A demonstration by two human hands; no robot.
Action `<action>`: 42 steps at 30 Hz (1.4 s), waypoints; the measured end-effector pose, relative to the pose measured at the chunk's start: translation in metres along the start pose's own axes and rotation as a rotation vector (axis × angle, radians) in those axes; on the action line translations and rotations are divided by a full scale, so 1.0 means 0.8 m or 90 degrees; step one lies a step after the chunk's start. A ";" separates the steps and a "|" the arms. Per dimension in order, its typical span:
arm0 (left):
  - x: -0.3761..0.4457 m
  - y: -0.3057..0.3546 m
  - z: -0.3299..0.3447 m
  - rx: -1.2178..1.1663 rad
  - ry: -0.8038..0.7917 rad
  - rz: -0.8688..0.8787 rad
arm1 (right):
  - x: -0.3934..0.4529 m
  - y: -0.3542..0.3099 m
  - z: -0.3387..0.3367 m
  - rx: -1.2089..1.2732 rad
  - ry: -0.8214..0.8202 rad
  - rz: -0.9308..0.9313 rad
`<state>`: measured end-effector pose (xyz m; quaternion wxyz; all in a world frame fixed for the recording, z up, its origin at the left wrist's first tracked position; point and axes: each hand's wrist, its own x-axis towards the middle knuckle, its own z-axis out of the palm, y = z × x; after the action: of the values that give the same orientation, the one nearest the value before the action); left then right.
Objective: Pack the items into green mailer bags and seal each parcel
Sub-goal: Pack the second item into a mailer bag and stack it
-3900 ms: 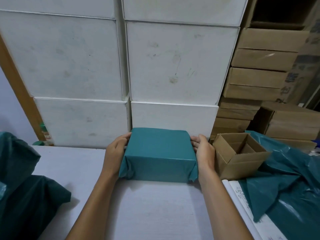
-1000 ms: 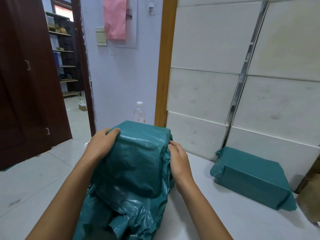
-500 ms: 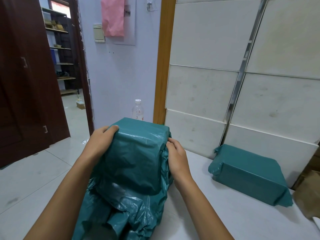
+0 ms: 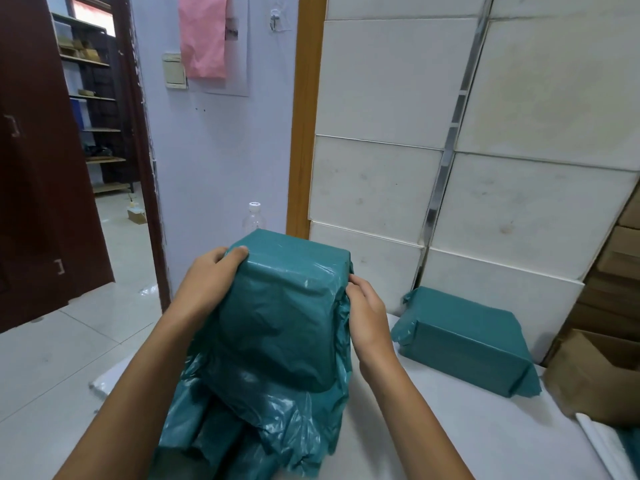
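Observation:
A boxy item wrapped in a loose green mailer bag [image 4: 282, 306] is held up over the white table [image 4: 450, 427], its open, crumpled end hanging down toward me. My left hand [image 4: 211, 278] grips the bag's upper left corner with curled fingers. My right hand [image 4: 367, 317] grips its right side, fingers curled into the plastic. A sealed green parcel [image 4: 467, 337] lies flat on the table to the right, against the white boxes.
Stacked white boxes [image 4: 485, 168] form a wall behind the table. A brown cardboard box [image 4: 595, 375] stands at the right edge. A plastic bottle [image 4: 254, 218] stands behind the held bag. The doorway and tiled floor [image 4: 69, 341] lie to the left.
Since the earliest frame I left the sealed parcel by the white boxes and turned left. Over the last second the bagged item has been lifted slightly; both hands keep their grip.

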<state>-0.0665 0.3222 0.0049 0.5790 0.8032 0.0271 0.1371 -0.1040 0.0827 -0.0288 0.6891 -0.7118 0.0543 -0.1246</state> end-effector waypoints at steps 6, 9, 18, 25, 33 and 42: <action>-0.029 0.031 0.069 -0.020 -0.054 0.023 | -0.020 -0.012 -0.084 -0.020 0.073 -0.016; -0.056 0.047 0.108 -0.029 -0.095 0.035 | -0.038 -0.015 -0.132 -0.021 0.109 -0.011; -0.134 0.061 0.223 0.008 -0.238 0.049 | -0.085 0.005 -0.271 -0.046 0.191 0.025; -0.182 0.030 0.261 0.072 -0.410 -0.005 | -0.096 0.069 -0.322 -0.042 0.202 0.102; -0.186 -0.026 0.275 0.142 -0.412 0.144 | -0.099 0.102 -0.332 -0.136 0.197 0.089; -0.163 -0.031 0.297 0.305 -0.374 0.456 | -0.102 0.088 -0.325 -0.567 0.102 -0.225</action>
<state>-0.1294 0.0842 -0.1125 0.2789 0.8765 -0.3829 0.0853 -0.2417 -0.1520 -0.1024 0.2792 -0.9241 0.0338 -0.2586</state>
